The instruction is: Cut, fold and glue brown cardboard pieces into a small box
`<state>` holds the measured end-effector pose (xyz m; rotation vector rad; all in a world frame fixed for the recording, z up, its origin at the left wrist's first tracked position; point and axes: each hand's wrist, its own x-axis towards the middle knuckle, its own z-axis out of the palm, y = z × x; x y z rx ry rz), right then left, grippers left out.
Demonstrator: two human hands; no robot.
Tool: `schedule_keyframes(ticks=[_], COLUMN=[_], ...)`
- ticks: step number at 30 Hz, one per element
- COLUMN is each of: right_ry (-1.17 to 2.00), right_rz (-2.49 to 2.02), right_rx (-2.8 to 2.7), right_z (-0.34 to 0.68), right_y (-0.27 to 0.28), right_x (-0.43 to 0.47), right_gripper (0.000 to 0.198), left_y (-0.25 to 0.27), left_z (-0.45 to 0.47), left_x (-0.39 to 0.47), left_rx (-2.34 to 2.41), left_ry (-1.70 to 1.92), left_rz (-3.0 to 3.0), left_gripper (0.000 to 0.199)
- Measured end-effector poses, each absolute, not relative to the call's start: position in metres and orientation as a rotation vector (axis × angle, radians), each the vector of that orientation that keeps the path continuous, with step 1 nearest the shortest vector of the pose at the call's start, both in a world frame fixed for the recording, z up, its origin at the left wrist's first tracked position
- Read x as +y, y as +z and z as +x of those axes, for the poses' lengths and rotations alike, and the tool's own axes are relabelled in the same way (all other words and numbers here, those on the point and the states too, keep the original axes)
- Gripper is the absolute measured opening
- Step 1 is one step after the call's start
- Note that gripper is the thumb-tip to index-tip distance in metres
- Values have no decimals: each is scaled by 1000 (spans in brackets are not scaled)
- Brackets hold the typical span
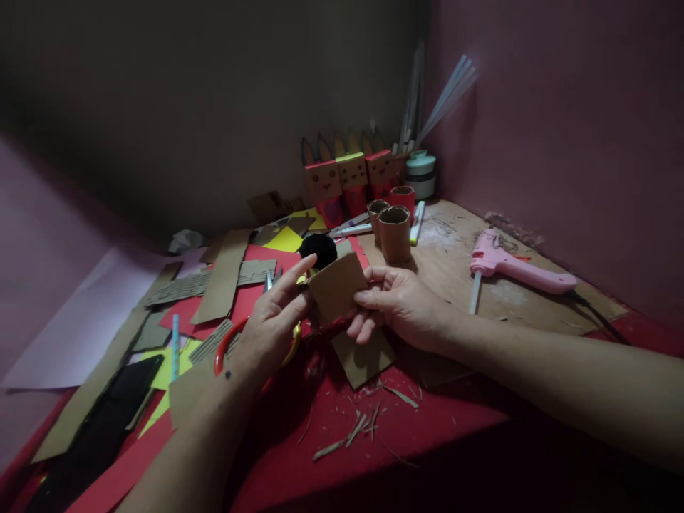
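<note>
Along the left of the bench (443,420), a pale sheet (69,331) lies beside cardboard strips (227,274) and a black phone-like object (120,392), spread loosely, perhaps to stay within reach; scissors (225,349) with red and yellow handles lie partly hidden by the left hand (272,313); its thumb meets the left edge of a cardboard square (338,288), the forefinger raised toward a round black thing (319,247) behind; whether its hidden fingers grip, one cannot tell; the square is tilted up off the bench, likely to put its face in view, above a second square (366,365) lying flat near scraps (355,431); the right hand (398,303) pinches the right edge between thumb and fingers, seemingly to steady it; behind, cardboard tubes (396,239) stand upright, probably set back for room; farthest right, a pink glue gun (521,267) rests apart from the paper, apparently for safety.
</note>
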<state>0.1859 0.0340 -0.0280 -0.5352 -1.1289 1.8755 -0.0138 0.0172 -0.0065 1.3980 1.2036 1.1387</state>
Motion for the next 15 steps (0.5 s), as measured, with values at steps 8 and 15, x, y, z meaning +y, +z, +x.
schedule_keyframes(ticks=[8, 15], right_ry=[1852, 1803], right_rz=[-532, -583], right_rx=[-1128, -1156], right_z=[186, 186], right_y=[-29, -27], right_x=[33, 32], right_gripper=[23, 24], left_y=[2, 2], left_z=[-7, -8], left_x=[15, 17], left_rx=[1122, 1139], left_ry=[1139, 1122], left_rz=[1492, 1591], left_gripper=[58, 51])
